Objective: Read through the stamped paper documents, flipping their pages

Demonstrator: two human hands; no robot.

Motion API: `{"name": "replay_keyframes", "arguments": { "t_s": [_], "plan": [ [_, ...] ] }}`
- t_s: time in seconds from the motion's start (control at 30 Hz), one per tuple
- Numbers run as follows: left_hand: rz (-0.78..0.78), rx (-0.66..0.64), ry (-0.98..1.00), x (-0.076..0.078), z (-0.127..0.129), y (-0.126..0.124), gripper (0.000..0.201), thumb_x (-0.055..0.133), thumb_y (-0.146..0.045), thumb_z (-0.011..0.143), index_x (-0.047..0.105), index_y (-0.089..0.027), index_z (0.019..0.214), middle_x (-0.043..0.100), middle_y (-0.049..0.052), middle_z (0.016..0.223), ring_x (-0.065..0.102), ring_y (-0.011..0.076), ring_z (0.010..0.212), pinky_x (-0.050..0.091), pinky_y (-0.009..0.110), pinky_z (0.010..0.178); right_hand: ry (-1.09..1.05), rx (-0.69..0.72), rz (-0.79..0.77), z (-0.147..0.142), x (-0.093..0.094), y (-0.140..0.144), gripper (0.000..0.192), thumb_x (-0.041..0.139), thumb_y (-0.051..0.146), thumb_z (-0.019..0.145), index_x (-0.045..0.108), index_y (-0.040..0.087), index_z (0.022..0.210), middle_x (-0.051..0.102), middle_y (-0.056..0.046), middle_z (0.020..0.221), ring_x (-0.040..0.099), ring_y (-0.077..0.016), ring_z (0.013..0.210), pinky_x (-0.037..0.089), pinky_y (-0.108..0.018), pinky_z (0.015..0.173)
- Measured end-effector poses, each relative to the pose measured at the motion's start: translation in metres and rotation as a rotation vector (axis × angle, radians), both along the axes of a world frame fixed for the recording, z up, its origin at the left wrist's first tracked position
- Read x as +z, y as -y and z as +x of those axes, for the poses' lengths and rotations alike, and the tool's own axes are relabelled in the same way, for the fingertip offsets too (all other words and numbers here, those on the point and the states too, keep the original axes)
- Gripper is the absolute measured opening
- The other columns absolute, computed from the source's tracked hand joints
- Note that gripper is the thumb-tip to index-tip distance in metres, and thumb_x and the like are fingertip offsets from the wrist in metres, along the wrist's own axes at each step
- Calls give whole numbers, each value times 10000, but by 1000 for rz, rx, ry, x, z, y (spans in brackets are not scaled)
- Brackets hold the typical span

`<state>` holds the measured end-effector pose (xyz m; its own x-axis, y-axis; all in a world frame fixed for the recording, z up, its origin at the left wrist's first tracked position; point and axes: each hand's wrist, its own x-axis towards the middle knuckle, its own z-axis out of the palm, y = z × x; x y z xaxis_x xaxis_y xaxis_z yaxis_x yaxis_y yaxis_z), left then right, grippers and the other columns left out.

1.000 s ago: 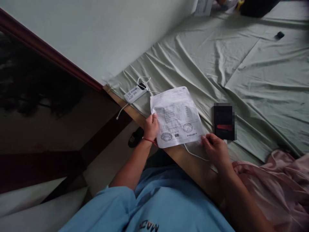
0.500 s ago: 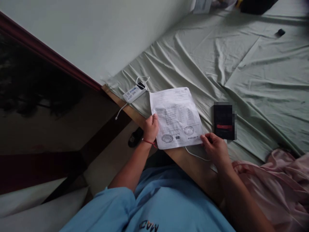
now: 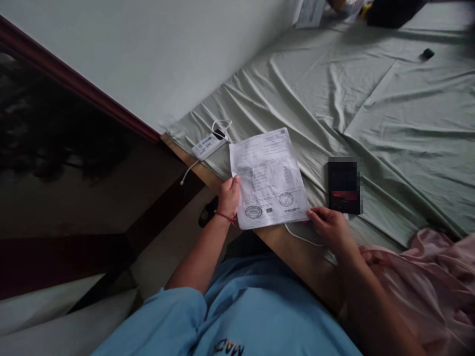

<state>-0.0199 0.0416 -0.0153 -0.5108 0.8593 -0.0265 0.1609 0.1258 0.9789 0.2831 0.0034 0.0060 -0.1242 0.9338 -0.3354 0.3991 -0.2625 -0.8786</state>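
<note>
A creased white printed document (image 3: 269,173) is held up between my two hands, over the edge of the bed. Text, a table and two round stamps show on its face. My left hand (image 3: 229,197) is closed on its left edge, thumb on the front, a red string round the wrist. At the lower right corner, my right hand (image 3: 328,222) pinches the paper between thumb and fingers. A dark phone-like device (image 3: 344,178), partly pixelated, lies on the sheet just beyond my right hand.
A white power strip (image 3: 208,147) with a plug and cable lies near the wooden bed edge (image 3: 289,252). Pink cloth (image 3: 426,282) is heaped at right. A small black object (image 3: 427,54) and a dark bag (image 3: 395,12) rest farther back on the green sheet (image 3: 315,89).
The document has shifted slightly left and tilted a little, with both hands still on it. The view has moved slightly.
</note>
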Motion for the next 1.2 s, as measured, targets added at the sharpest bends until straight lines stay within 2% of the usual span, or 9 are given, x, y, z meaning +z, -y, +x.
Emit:
{"name": "replay_keyframes", "arguments": {
  "t_s": [0.1, 0.17, 0.27, 0.37, 0.6, 0.8, 0.97, 1.07, 1.2],
  "plan": [
    [20, 19, -133, -1, 0, 1, 501, 600, -568, 913, 470, -178, 626, 396, -24, 587, 359, 113, 571, 278, 247, 523, -39, -10, -39, 2, -3, 1, 417, 625, 585, 837, 710, 190, 734, 521, 7, 490, 383, -127, 458, 244, -274, 463],
    [42, 26, -156, -1, -1, 3, 516, 594, -577, 914, 458, -181, 613, 392, -21, 588, 357, 115, 573, 276, 254, 527, -120, -41, -83, 2, -3, 2, 410, 650, 589, 823, 699, 187, 758, 547, 6, 520, 374, -116, 460, 237, -266, 457],
    [71, 1, -50, -4, -5, 6, 514, 575, -640, 906, 570, -169, 698, 504, -1, 652, 444, 130, 616, 360, 246, 571, -291, -72, -151, -1, 0, 3, 422, 698, 602, 792, 699, 180, 805, 649, -27, 638, 394, -102, 476, 247, -256, 456],
    [108, -20, 51, -7, -9, 9, 522, 575, -675, 894, 653, -163, 828, 586, 21, 728, 527, 152, 679, 427, 254, 631, -356, -57, -209, -3, 5, 3, 429, 721, 603, 774, 709, 174, 800, 665, -33, 669, 361, -83, 466, 214, -250, 447],
    [182, -11, 155, -8, -8, 8, 500, 622, -662, 876, 662, -164, 853, 629, 20, 760, 587, 152, 729, 469, 254, 680, -197, 136, -211, 0, 5, 3, 490, 614, 639, 849, 689, 176, 706, 411, 48, 484, 275, -84, 444, 157, -250, 439],
    [179, 7, 268, -1, -8, 7, 540, 703, -684, 792, 694, -153, 891, 712, 56, 842, 661, 176, 781, 526, 280, 739, -111, 212, -179, 1, 15, 3, 433, 638, 579, 832, 654, 191, 641, 425, 40, 497, 317, -95, 461, 199, -255, 446],
    [192, 12, 245, 7, -9, 8, 578, 720, -708, 761, 705, -153, 921, 737, 62, 870, 701, 214, 867, 557, 315, 806, -322, 170, -261, -5, 23, 4, 484, 631, 640, 847, 742, 175, 921, 428, 59, 507, 286, -82, 451, 188, -246, 449],
    [192, 15, 247, 11, -9, 9, 588, 735, -720, 735, 701, -152, 884, 740, 62, 862, 707, 222, 878, 560, 326, 828, -423, 84, -307, -9, 20, 4, 530, 656, 682, 813, 733, 159, 857, 377, 72, 454, 264, -72, 425, 172, -246, 442],
    [182, -16, 266, 14, -9, 10, 574, 732, -695, 759, 706, -170, 987, 749, 70, 963, 706, 232, 943, 549, 343, 859, -404, 26, -300, -10, 14, 5, 505, 724, 677, 746, 690, 176, 798, 587, 10, 587, 312, -59, 426, 176, -236, 427]
  ]
}}
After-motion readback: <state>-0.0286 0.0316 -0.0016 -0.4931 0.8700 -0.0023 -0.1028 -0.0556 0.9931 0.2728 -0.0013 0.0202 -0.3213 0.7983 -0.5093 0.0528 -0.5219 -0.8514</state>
